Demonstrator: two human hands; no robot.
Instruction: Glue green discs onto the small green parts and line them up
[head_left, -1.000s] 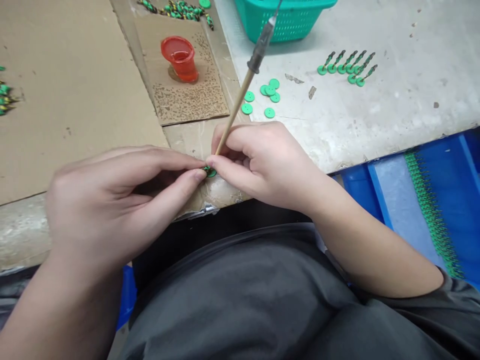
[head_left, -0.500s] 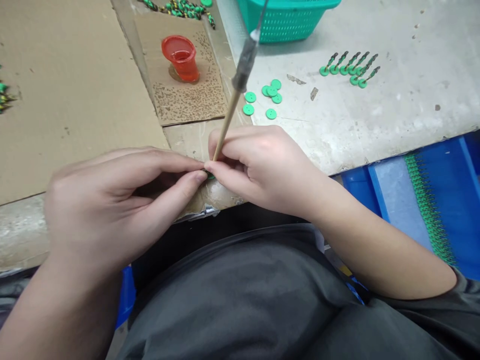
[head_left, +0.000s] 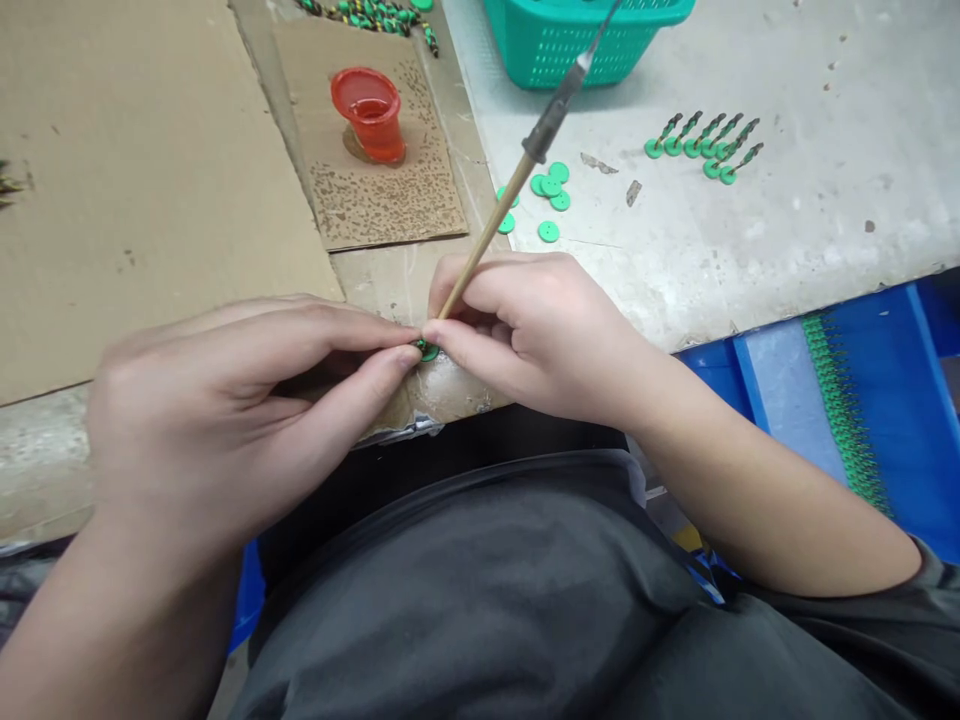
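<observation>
Between my fingertips at the table's front edge is a small green piece (head_left: 427, 350), mostly covered by them. My left hand (head_left: 240, 410) pinches it from the left with thumb and forefinger. My right hand (head_left: 540, 330) is closed round a thin wooden-handled brush (head_left: 495, 220), whose dark tip end points up and away to the right. The right thumb and fingertip also touch the green piece. Loose green discs (head_left: 549, 231) lie beyond my right hand. Farther right, several green discs with dark twisted stems (head_left: 727, 174) stand in a group.
A red cup (head_left: 371, 115) of liquid stands on spotted cardboard (head_left: 390, 205). Behind are a teal basket (head_left: 585, 50) and a pile of green-and-black pieces (head_left: 367, 15). Blue trays (head_left: 900, 390) with rows of green pieces sit below the table at right.
The brush leans farther to the right than before. Both hands stay together at the table edge, and a little more of the green piece shows between them. The view has shifted slightly.
</observation>
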